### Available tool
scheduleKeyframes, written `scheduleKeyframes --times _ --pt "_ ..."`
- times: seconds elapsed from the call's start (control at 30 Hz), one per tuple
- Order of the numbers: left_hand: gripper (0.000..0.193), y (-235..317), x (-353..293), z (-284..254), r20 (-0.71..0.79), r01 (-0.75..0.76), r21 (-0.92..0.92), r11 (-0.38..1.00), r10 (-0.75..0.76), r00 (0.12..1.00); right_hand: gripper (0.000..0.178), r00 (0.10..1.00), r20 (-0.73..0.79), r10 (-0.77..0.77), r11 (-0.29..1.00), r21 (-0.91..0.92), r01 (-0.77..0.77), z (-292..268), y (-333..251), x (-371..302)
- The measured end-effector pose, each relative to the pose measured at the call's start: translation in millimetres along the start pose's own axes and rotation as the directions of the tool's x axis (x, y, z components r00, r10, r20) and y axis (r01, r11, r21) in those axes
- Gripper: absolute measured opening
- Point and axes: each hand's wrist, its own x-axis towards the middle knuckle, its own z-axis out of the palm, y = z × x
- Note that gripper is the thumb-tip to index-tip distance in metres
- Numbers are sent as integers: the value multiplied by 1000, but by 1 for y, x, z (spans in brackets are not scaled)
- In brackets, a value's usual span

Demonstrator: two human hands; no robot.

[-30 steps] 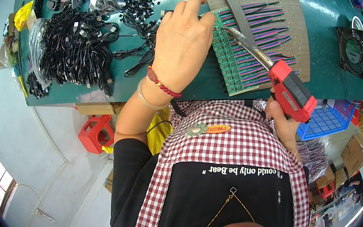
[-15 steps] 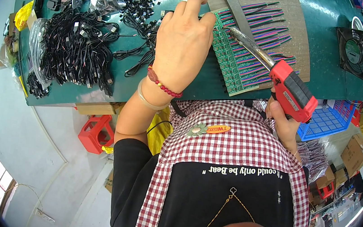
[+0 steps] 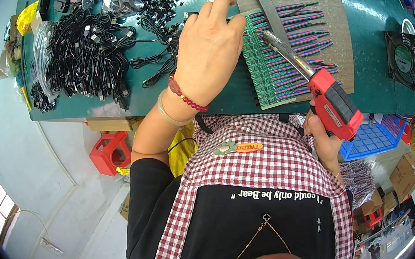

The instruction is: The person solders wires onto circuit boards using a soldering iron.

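Head view: the right hand [image 3: 324, 141] is wrapped around the handle of a red and black soldering gun [image 3: 334, 106]. Its metal tip is over the upper part of the green circuit board panel [image 3: 258, 76]; contact cannot be confirmed. The left hand [image 3: 210, 47] is beside the panel's upper left edge, fingers bent; whether the grip pinches anything cannot be told, as the fingertips are partly hidden.

The panel lies on a brown mat [image 3: 344, 63], below a flat metal bar [image 3: 269, 10] that crosses the wires. Progress, as judged: coloured wires [image 3: 307, 38] extend along the panel's right side and appear fitted. Its lower left edge shows no attached cables; the upper left edge is partly hidden by the hand. A large heap of black cables [image 3: 89, 58] lies to the left.

Edges and room: the near edge of the table [image 3: 372, 98] runs close to the checked apron [image 3: 260, 162], limiting movement toward the body. Green tabletop between the mat and the black fan [image 3: 403, 60] should allow sideways travel.
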Motion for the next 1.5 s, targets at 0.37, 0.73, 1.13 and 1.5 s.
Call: scheduleKeyframes --times 0.37,0.73,1.13,1.5 --pt "7 0 0 1 -7 -2 0 1000 2 1000 22 999 -29 -13 1000 -10 13 -1 2 0" --pt "7 1 -6 -5 22 32 119 992 -35 999 30 996 -5 -90 996 3 90 0 3 2" --pt "19 -22 -76 -28 74 402 219 889 -426 902 28 991 -17 -133 991 1 133 2 -10 11" --pt "13 -33 -84 -22 -18 373 -130 919 -378 926 29 992 19 -126 990 67 124 2 -12 12"
